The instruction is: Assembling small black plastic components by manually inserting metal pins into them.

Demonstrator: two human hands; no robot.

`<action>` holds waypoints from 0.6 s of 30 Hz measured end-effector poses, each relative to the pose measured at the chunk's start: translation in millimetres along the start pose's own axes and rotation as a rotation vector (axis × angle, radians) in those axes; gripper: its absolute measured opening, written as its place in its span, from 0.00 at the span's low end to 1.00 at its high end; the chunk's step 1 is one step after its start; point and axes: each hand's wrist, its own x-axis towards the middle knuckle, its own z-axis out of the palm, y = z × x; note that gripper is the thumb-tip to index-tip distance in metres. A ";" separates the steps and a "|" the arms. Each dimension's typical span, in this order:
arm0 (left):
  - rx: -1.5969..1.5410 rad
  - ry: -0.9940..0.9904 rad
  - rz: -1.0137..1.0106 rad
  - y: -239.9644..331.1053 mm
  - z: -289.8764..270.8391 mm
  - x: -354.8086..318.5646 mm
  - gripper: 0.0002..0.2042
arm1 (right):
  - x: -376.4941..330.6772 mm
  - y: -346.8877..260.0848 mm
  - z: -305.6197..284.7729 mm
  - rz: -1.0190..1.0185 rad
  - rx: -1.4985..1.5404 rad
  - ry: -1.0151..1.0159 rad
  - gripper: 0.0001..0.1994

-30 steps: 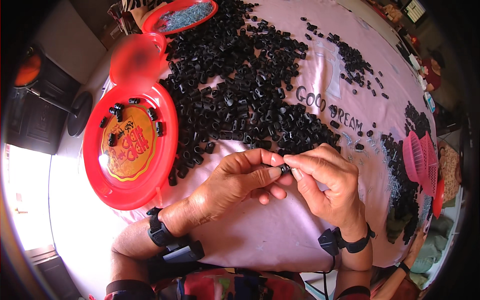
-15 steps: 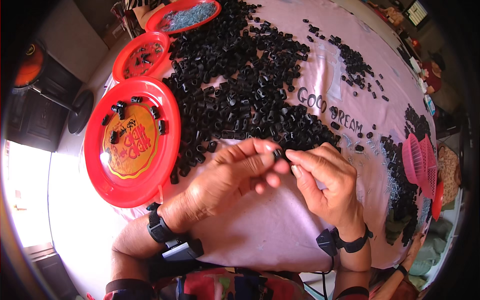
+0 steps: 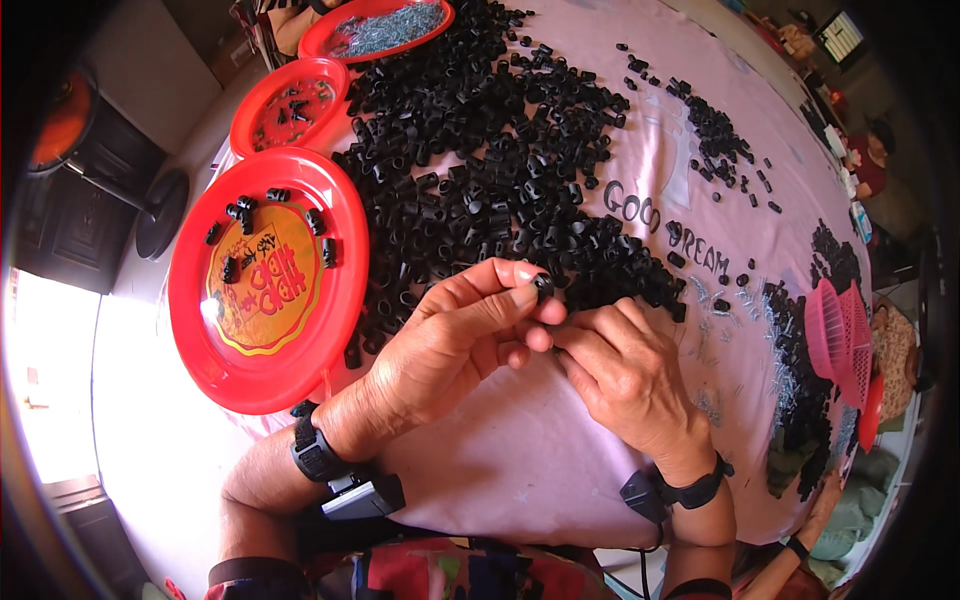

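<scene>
Between the thumb and forefinger of my left hand [image 3: 450, 335] is a small black plastic cylinder [image 3: 543, 285], its round end showing. My right hand [image 3: 632, 375] is close beside it on the right, palm down, with its fingertips drawn together near my left fingers. Whatever those fingertips hold, if anything, is hidden. Just beyond both hands spreads a large heap of similar black plastic cylinders [image 3: 470, 150]. To the left, a red plate [image 3: 192, 335] with a yellow printed centre carries several black pieces near its far side.
Behind the near plate are a red plate [image 3: 240, 125] of small dark parts and another red plate [image 3: 312, 42] of silvery metal pins. Pink baskets [image 3: 825, 325] stand at the right by more black pieces and scattered pins [image 3: 785, 345]. Another person's forearm [image 3: 800, 525] shows at lower right.
My right hand has turned palm down, and its fingers have dropped slightly away from the black cylinder. My left hand still holds the cylinder, now a little nearer the left.
</scene>
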 end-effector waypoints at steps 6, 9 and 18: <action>0.209 0.048 -0.033 -4.3 11.7 -2.9 0.10 | -4.5 3.4 -3.6 0.053 0.070 0.047 0.12; 0.296 0.007 -0.018 -6.3 6.2 -3.6 0.10 | -1.6 2.9 -7.9 0.163 0.241 0.188 0.13; 0.547 -0.013 0.008 -11.6 15.3 -3.9 0.10 | -2.1 -3.4 -12.5 0.277 0.586 0.259 0.13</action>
